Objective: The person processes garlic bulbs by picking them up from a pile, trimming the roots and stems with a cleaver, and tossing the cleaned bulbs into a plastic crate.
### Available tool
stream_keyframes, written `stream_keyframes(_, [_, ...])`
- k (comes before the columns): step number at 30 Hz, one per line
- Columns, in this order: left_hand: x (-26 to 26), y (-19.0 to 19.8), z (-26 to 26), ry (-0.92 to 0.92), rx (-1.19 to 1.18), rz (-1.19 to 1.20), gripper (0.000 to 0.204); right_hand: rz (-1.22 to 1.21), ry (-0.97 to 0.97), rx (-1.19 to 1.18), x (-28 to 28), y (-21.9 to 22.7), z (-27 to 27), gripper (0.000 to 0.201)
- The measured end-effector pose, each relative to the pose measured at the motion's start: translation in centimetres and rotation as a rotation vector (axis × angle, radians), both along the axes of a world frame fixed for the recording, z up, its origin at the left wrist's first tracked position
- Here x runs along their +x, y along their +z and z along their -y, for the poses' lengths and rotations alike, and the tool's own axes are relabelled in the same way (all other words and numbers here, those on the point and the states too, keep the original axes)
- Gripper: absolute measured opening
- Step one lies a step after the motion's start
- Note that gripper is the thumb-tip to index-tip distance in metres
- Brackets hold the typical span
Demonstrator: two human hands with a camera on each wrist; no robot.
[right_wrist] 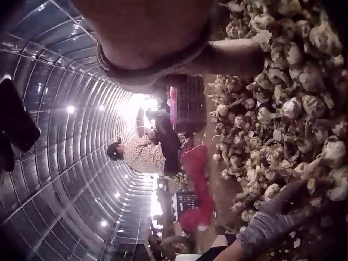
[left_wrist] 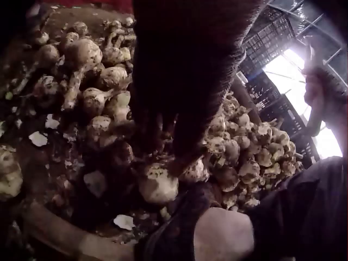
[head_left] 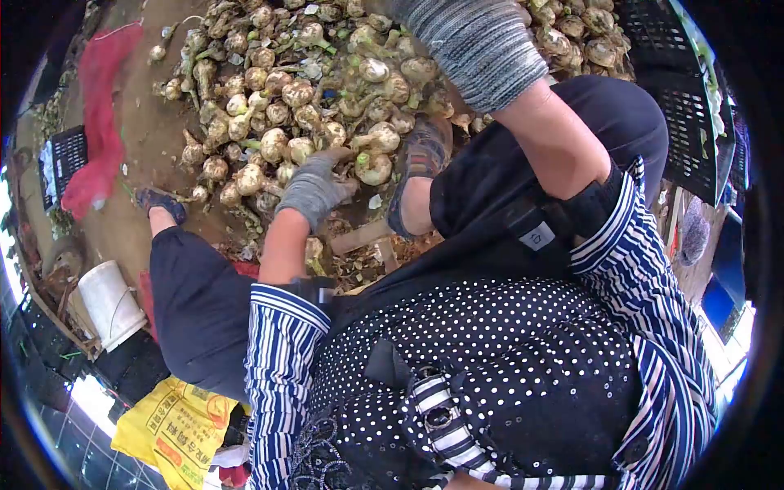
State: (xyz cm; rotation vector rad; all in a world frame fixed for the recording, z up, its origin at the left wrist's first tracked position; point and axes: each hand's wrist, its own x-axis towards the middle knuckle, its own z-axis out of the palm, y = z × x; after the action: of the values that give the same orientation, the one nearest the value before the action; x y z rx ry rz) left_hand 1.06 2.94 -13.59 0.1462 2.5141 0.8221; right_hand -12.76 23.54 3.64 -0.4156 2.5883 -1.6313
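My left hand [head_left: 314, 189], in a grey knit glove, is low at the near edge of a heap of soil-stained pale bulbs [head_left: 273, 145] with stubby stems. Its thumb and fingers pinch at a bulb [head_left: 373, 168] beside my right shoe; in the left wrist view they come down over the top of that bulb [left_wrist: 159, 186]. My right hand [left_wrist: 321, 92] is raised over the heap, its fingers around a pale rod-like thing [left_wrist: 315, 117] whose kind I cannot tell. In the head view only the right glove's grey cuff [head_left: 482, 53] shows; the fingers are past the top edge.
Black plastic crates [head_left: 682, 98] stand at the right. A red mesh cloth [head_left: 102, 114], a small black crate [head_left: 67, 159] and a white bucket [head_left: 112, 304] are at the left. Another person [right_wrist: 144, 154] is farther down the tunnel-shaped shed. A yellow bag [head_left: 180, 433] lies near my leg.
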Motion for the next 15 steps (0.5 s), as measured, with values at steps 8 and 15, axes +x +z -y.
stream_keyframes(8, [-3.2, 1.0, 1.9, 0.371, -0.238, 0.07, 0.058, 0.09, 0.08, -0.137, -0.3, -1.2, -0.2, 0.028])
stream_keyframes(15, [-4.2, -3.9, 1.1, 0.555, -0.15, -0.097, 0.05, -0.17, 0.114, 0.297, -0.5, -4.0, 0.2, 0.023])
